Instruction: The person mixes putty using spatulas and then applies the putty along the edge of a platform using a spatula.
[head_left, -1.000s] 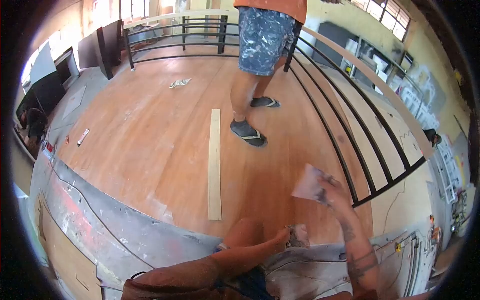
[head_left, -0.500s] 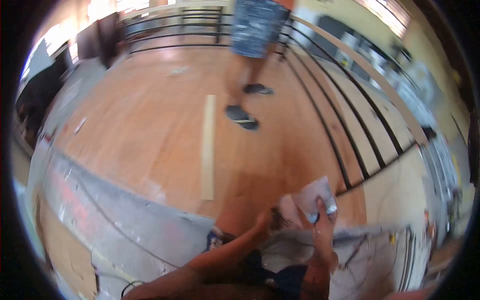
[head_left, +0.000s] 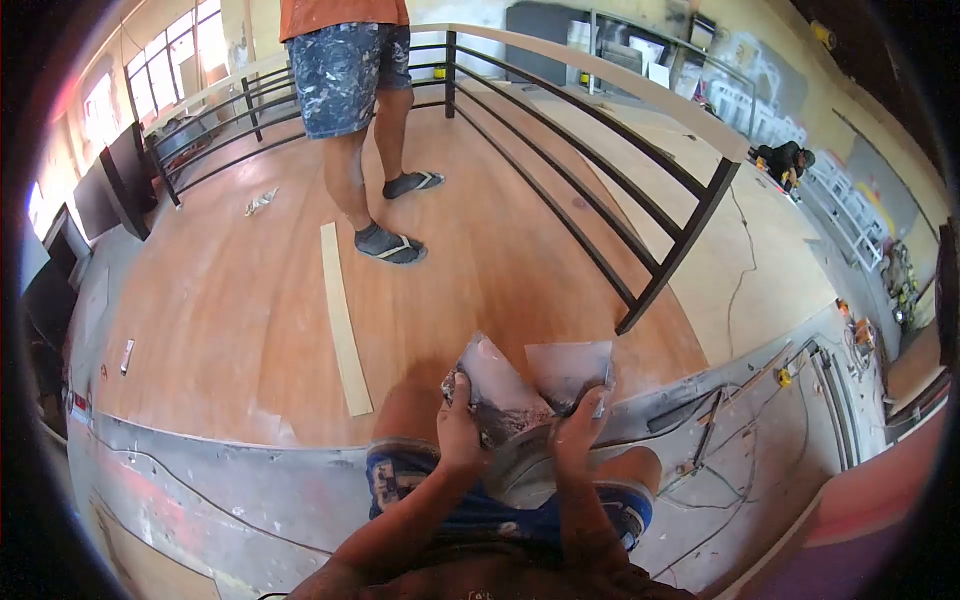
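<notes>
My left hand [head_left: 459,432] is closed around a pale, flat putty spreader [head_left: 498,375], its thumb on the near face. Dark, crusty smears cover this spreader's lower edge. In my right hand [head_left: 577,428] is a second flat putty spreader [head_left: 570,366], greyish white with a straight top edge and dark smears near the thumb. The two spreaders are side by side above my lap, their lower parts close together; I cannot tell whether they touch. My fingers behind both plates are hidden.
A person in flip-flops [head_left: 368,150] stands on the wooden platform [head_left: 230,330], beside a pale wood strip [head_left: 345,320]. A black metal railing [head_left: 640,260] runs along the right. Cables and a metal bar [head_left: 708,430] lie on the grey floor. Another person [head_left: 783,165] crouches far right.
The view has turned right and steadied, so the standing person and strip appear further left. My hands are more upright and level, with both spreaders now plainly visible.
</notes>
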